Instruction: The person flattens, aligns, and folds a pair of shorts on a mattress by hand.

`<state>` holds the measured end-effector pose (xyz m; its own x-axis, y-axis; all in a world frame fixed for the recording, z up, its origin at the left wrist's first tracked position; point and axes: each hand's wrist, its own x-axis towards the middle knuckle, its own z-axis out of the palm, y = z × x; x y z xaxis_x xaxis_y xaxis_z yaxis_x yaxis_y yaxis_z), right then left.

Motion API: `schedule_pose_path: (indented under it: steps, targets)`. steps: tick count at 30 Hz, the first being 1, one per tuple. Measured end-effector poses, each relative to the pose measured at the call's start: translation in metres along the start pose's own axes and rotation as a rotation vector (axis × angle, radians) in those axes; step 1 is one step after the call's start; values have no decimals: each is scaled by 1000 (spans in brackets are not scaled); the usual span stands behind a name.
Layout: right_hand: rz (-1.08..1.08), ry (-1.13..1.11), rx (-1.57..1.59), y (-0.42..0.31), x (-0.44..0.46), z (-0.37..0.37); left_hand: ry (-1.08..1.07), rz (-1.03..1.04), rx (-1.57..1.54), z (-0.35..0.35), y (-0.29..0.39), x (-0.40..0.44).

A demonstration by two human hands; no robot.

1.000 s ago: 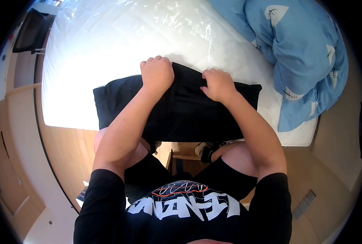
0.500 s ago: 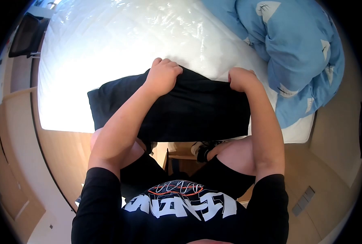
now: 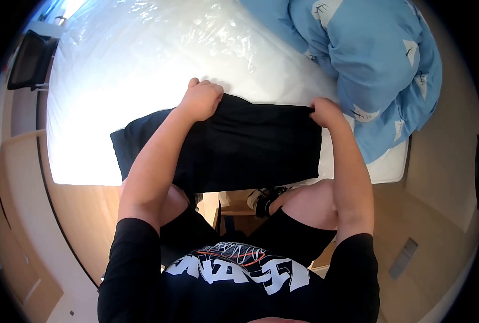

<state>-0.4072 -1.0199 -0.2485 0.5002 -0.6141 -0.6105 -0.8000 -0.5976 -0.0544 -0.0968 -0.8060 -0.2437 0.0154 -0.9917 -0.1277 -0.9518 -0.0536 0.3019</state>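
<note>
A black garment point(image 3: 250, 142), lying in a wide folded strip, rests on the near edge of the plastic-covered mattress point(image 3: 137, 59) and hangs a little over it. Its exact kind cannot be made out. My left hand point(image 3: 202, 100) is closed on the far edge, left of the middle, with the knuckles up. At the far right corner, my right hand point(image 3: 326, 113) pinches the cloth between thumb and fingers. The far edge between the two hands is nearly straight.
A bunched blue quilt point(image 3: 385, 70) with white patches covers the right side of the mattress. A dark chair point(image 3: 32, 59) stands at the far left. Below the mattress edge are my knees, and a shoe point(image 3: 261, 202) on the floor.
My right hand has drawn the garment's right corner outward, so the far edge looks straighter. My left hand keeps its hold. The whole view has shifted slightly.
</note>
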Motion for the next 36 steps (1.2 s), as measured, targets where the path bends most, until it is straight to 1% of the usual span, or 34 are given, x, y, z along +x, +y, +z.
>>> schedule_pose_path:
  steps: [3,6,9,10,11,12,13,15,16,19,22,25,27,28,29,31,32,33,34,35,36]
  targets:
    - [56,-13,72,14,2,4,-25,-210,18,-8,3,6]
    - [49,24,149,21,5,7,68,-254,-34,-1,3,6]
    - [-6,97,202,27,11,17,187,-192,-119,11,0,7]
    - [-27,126,216,29,13,20,140,-202,-79,11,0,8]
    - [-6,54,283,33,14,20,94,-211,-40,12,0,9]
    - [17,-17,349,23,5,3,49,-219,-1,12,0,10]
    - [40,-89,414,18,-1,-7,81,-228,-9,15,-1,10]
    - [-2,-84,410,31,6,-1,147,-245,-26,20,-3,10]
    - [-23,-82,407,38,10,3,132,-280,-52,22,-5,12]
    - [-73,22,554,56,14,17,58,-396,-129,22,-7,17]
    - [-91,128,767,63,21,38,44,-423,-112,23,-7,19]
    - [-38,369,938,62,24,56,67,-433,-100,26,-7,21]
    - [86,436,717,68,0,52,57,-434,-104,24,-6,19]
    - [144,461,609,68,-15,52,111,-396,-52,24,-1,19]
    - [120,454,542,76,-29,61,164,-360,3,23,4,17]
    - [161,105,716,85,-61,75,252,-247,84,15,22,21]
    - [239,-9,824,83,-79,88,195,-193,-5,8,34,29]
    - [283,-181,826,75,-100,84,153,-90,-82,10,43,39]
    - [335,-244,846,72,-110,93,105,9,-161,11,55,50]
    - [322,-229,861,72,-117,103,90,58,-139,12,68,61]
    - [311,-215,875,73,-123,116,46,29,-129,17,77,71]
